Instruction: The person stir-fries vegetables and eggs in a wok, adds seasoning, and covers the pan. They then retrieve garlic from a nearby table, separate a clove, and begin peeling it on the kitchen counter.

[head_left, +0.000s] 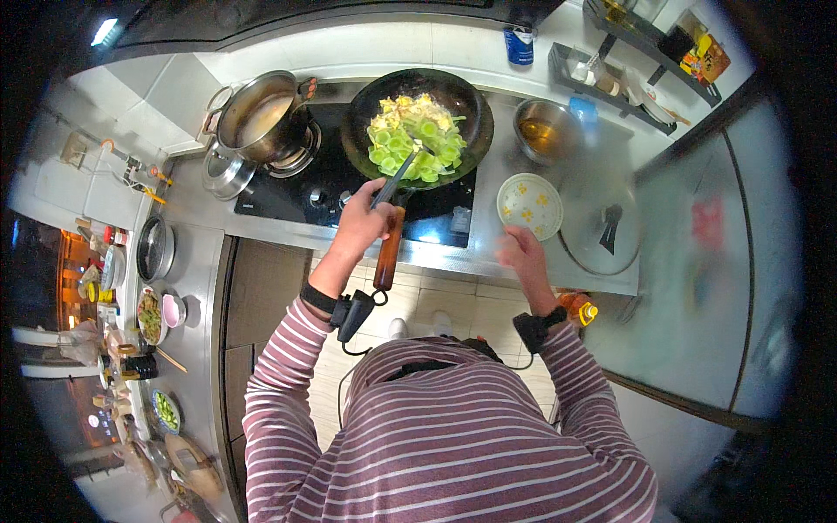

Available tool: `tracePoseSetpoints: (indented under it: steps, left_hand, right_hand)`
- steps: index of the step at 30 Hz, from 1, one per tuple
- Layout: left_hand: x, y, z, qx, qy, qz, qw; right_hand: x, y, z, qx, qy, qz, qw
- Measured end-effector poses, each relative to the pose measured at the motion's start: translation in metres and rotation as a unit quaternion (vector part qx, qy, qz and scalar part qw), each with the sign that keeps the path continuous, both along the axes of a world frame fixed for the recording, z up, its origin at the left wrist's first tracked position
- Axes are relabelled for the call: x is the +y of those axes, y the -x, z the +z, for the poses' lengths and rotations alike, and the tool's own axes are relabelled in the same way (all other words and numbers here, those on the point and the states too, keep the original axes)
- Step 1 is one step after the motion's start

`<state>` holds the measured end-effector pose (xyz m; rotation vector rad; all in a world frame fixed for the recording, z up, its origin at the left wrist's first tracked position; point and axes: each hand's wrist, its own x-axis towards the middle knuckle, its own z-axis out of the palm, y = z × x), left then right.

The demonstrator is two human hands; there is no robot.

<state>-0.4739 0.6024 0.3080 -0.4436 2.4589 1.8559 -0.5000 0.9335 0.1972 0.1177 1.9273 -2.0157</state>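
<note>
My left hand (pixel 363 216) is closed around the dark handle of a spatula (pixel 397 179), whose end reaches into the food in a black wok (pixel 356 139). Sliced pale-green vegetable (pixel 417 144) and yellow scrambled egg (pixel 414 106) lie together in the wok. Its wooden handle (pixel 388 253) points toward me, just beside my left hand. Over on the right, my right hand (pixel 521 248) overlaps the near rim of a white plate with yellow flowers (pixel 530 207). Motion smears its fingers, so whether they grip the plate is unclear.
A steel pot (pixel 259 118) stands on the left burner, its lid (pixel 228 171) beside it. Right of the wok are a metal bowl of yellowish liquid (pixel 547 131) and a glass lid (pixel 602 253). An orange-filled bottle (pixel 577 307) stands below the counter edge. Dishes line the left counter (pixel 196 349).
</note>
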Motion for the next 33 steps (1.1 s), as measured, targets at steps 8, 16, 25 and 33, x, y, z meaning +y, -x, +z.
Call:
tracePoseSetpoints:
  steps: [8, 16, 25, 33]
  left_hand:
    - [0.022, 0.006, 0.014, 0.053, 0.442, -0.068, 0.893]
    - [0.005, -0.004, 0.031, 0.225, 0.258, -0.063, 0.937]
    - [0.005, -0.069, -0.055, -0.111, -0.178, -0.046, 0.977]
    - [0.022, -0.079, -0.056, -0.098, -0.375, -0.005, 0.922]
  right_hand:
    - [-0.182, 0.014, 0.122, 0.518, -0.164, 0.179, 0.820]
    - [-0.189, 0.062, 0.108, 0.535, -0.218, 0.138, 0.804]
    - [-0.121, 0.126, 0.168, 0.153, -0.164, -0.002, 0.975]
    - [-0.118, 0.069, 0.227, 0.385, -0.342, 0.202, 0.833]
